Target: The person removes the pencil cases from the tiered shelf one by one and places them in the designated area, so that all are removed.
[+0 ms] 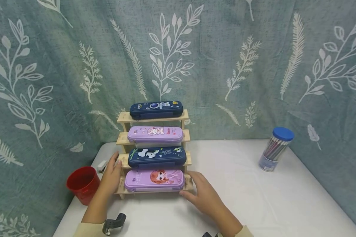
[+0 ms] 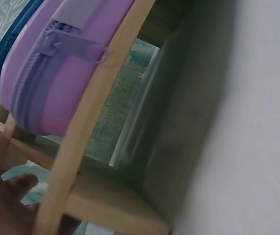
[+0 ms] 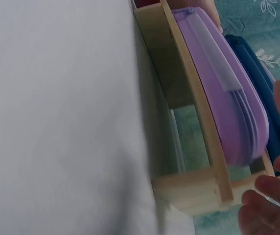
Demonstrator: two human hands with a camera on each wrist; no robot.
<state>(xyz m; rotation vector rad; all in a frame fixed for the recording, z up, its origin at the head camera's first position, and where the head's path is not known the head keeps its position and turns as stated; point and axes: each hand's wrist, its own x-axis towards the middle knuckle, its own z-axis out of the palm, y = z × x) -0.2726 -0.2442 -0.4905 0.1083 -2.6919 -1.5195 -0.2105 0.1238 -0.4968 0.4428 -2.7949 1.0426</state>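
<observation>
My head view looks forward and down across the table from its near edge, facing the curtain at 12 o'clock, with the rack fairly near. My left wrist view sits very close at the rack's lowest shelf, rolled sideways; it is blurred, so I think it faces about 3 o'clock. My right wrist view, equally close and rolled, faces back from the other end. All three share the bottom purple case.

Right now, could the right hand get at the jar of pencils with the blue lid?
Probably yes. The right hand rests at the wooden rack's lower right corner, and only bare white table lies between it and the pencil jar, though it would mean a stretch.
</observation>
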